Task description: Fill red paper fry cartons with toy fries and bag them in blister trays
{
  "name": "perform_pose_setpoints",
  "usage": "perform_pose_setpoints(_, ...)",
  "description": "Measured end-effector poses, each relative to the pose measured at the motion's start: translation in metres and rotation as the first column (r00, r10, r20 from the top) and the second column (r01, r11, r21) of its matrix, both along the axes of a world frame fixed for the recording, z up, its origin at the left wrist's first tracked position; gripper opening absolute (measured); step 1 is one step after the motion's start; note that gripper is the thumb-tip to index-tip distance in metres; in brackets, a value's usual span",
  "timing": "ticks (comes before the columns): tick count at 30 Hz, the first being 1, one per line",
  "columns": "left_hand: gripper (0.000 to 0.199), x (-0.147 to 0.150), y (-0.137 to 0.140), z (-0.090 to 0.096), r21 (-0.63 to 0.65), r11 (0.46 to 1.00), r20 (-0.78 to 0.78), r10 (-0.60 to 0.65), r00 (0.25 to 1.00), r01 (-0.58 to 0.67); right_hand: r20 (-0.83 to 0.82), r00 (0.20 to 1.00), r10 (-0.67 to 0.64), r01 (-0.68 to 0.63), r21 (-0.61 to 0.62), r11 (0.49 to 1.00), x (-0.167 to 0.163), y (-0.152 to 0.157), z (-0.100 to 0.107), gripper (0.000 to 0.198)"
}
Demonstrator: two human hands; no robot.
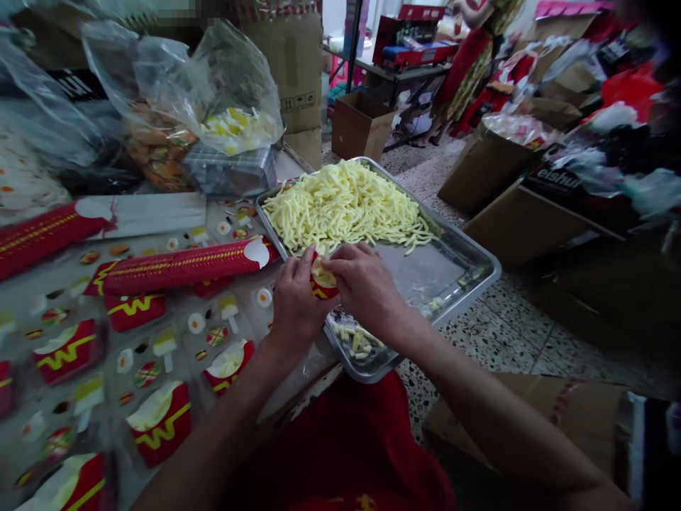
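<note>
Over the near left rim of a metal tray (468, 284), my left hand (298, 301) is closed around a small red French fry box (322, 281). Pale yellow toy-like fries (321, 268) show in the box's mouth. My right hand (367, 284) has its fingers pinched together at that opening, against the fries; its fingertips are partly hidden. Beyond both hands, a heap of loose pale yellow fries (345, 206) covers the tray's far part. A few short pieces (359, 341) lie in the near corner.
On the table at left lie nested stacks of red boxes (181, 268) and several filled boxes (159, 426) among small food-shaped pieces in clear packs. Behind stands a clear bag (239, 131) of yellow-white pieces. Cartons (364, 124) stand on the speckled floor; a person in red (468, 64) is farther back.
</note>
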State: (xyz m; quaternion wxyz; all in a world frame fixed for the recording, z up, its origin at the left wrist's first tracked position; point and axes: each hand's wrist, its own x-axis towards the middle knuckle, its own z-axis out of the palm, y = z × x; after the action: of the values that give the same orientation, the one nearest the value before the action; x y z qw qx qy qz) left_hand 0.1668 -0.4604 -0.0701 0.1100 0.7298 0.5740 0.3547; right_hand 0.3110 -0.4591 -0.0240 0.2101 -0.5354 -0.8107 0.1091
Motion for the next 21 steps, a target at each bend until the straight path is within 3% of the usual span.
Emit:
perform_pose_setpoints(2, 0.081, -0.001, -0.005, -0.001, 0.024, 1.0, -0.007, 0.013, 1.0, -0.013, -0.085, 0.996, -0.029, 0.03, 0.011, 0.999, -0.001, -0.003, -0.004, 0.023)
perform_pose_setpoints(6, 0.068, -0.009, -0.018, -0.007, 0.114, 0.992, 0.045, 0.046, 0.998, -0.051, -0.374, 0.926, -0.055, 0.018, -0.103, 0.994, -0.014, -0.005, -0.01, 0.03)
perform_pose_setpoints(8, 0.062, -0.019, -0.026, -0.011, 0.15, 0.986, 0.09, 0.055, 0.994, -0.068, -0.498, 0.864, 0.066, -0.169, -0.164, 0.972, -0.022, -0.007, -0.007, 0.035)
perform_pose_setpoints(10, 0.062, -0.031, -0.037, -0.012, 0.157, 0.985, 0.109, 0.059, 0.992, -0.076, -0.585, 0.778, 0.228, -0.409, -0.197, 0.891, -0.028, -0.01, -0.001, 0.033)
perform_pose_setpoints(12, 0.07, -0.042, -0.051, -0.013, 0.141, 0.987, 0.115, 0.062, 0.991, -0.078, -0.61, 0.725, 0.32, -0.51, -0.163, 0.845, -0.031, -0.019, 0.005, 0.025)
perform_pose_setpoints(16, 0.085, -0.05, -0.079, -0.013, 0.099, 0.988, 0.196, 0.1, 0.976, -0.121, -0.547, 0.809, 0.215, -0.248, 0.014, 0.969, -0.029, -0.054, 0.003, 0.005)
perform_pose_setpoints(19, 0.088, -0.046, -0.092, -0.013, 0.07, 0.99, 0.262, 0.101, 0.96, -0.124, -0.58, 0.798, 0.162, -0.215, -0.022, 0.976, -0.026, -0.078, -0.013, 0.015)
perform_pose_setpoints(21, 0.095, -0.051, -0.093, -0.008, 0.044, 0.998, 0.271, 0.022, 0.962, -0.035, -0.66, 0.742, 0.113, -0.241, -0.106, 0.965, -0.024, -0.08, -0.021, 0.016)
